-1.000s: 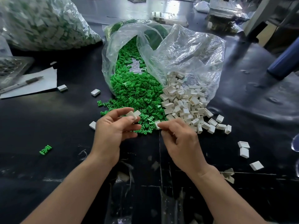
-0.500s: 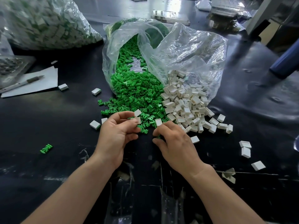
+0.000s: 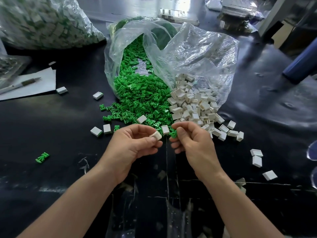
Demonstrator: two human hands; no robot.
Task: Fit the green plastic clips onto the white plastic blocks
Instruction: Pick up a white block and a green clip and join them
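One white block point(image 3: 156, 135) is pinched at the curled fingertips of the left hand point(image 3: 132, 148); one green clip point(image 3: 173, 134) is gripped by the right hand point(image 3: 195, 145). Clip and block are held just beside each other, apart, before the heap of green clips point(image 3: 140, 100).

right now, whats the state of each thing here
left hand, pinches a white block
right hand, pinches a green clip, not yet fitted
clear bag, on its side, mouth open, parts spilling out
big bag, full
pen, lying on paper
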